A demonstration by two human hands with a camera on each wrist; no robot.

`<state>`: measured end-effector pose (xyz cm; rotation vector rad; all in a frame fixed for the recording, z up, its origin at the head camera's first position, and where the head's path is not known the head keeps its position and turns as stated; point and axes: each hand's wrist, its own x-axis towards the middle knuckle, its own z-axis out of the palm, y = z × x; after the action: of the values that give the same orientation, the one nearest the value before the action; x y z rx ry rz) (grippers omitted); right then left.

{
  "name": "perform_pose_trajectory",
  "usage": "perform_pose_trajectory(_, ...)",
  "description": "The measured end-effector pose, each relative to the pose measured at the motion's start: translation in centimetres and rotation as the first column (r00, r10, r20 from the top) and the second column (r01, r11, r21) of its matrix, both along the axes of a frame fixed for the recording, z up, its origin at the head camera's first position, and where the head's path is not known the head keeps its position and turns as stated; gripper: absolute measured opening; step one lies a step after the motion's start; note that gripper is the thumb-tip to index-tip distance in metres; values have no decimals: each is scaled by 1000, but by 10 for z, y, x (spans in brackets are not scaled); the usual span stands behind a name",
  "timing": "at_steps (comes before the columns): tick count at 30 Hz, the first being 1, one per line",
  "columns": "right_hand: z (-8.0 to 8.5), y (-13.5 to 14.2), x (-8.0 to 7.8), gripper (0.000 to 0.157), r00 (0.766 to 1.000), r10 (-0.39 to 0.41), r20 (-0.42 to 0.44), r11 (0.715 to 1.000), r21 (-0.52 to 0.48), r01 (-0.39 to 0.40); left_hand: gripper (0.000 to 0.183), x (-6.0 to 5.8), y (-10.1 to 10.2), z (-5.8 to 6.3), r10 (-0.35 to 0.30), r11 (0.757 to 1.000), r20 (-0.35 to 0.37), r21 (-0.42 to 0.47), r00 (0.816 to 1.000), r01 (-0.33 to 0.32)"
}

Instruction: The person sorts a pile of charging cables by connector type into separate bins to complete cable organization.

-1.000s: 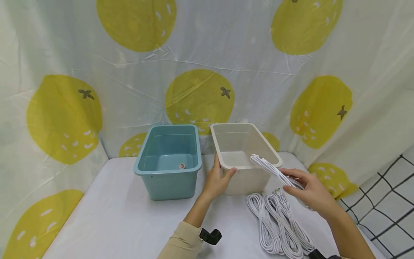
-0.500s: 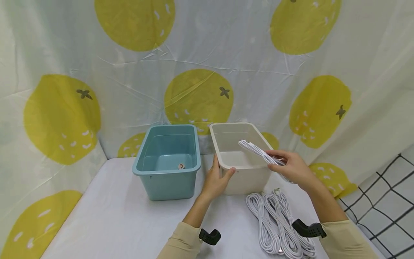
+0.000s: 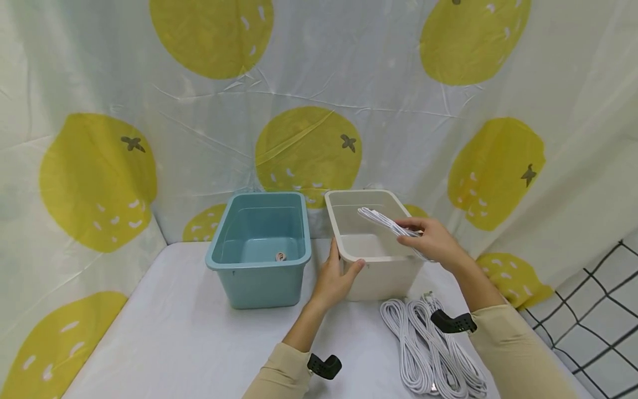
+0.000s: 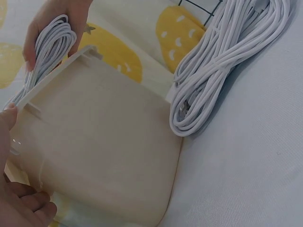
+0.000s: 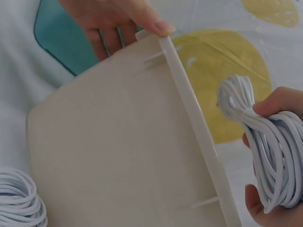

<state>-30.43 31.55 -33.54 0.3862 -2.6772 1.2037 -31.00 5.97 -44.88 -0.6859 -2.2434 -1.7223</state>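
My right hand [image 3: 435, 244] grips a coiled bundle of white cable [image 3: 381, 219] and holds it above the opening of the beige plastic bin [image 3: 381, 280]. In the right wrist view the fingers and thumb wrap the coil [image 5: 279, 156], whose looped end sticks out past the rim. My left hand [image 3: 333, 282] holds the bin's near left corner, thumb at the rim and fingers along the side. Several more white cable coils [image 3: 423, 349] lie on the white surface in front of the bin, below my right forearm. The part of the bin's floor that shows is bare.
A blue-green bin [image 3: 266, 285] stands left of the beige one, with a small brownish object [image 3: 281, 256] inside. Behind both hangs a curtain [image 3: 209, 133] with yellow lemon prints. A black wire grid [image 3: 593, 310] is at the right edge.
My right hand has carried the cable bundle up, left and forward, from the bin's near right corner to over its opening. My left hand keeps its place on the bin.
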Motion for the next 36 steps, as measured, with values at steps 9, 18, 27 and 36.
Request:
perform_pose_trajectory(9,-8,-8,-31,42,998,-48,-51,999,21,50,86,1,1,-4,-6,1000,-3,11,1000,6)
perform_pose_trajectory(18,-14,-7,-49,42,991,-124,-57,992,0,124,86,0,3,-4,-12,1000,-18,2,1000,12)
perform_pose_trajectory(27,-12,-6,-52,43,995,-81,-63,997,-6,81,91,2,-1,0,-36,999,23,10,999,35)
perform_pose_trajectory(36,-12,-4,-46,42,991,-38,-127,999,-11,36,89,-2,-2,-1,-28,1000,-3,-2,1000,28)
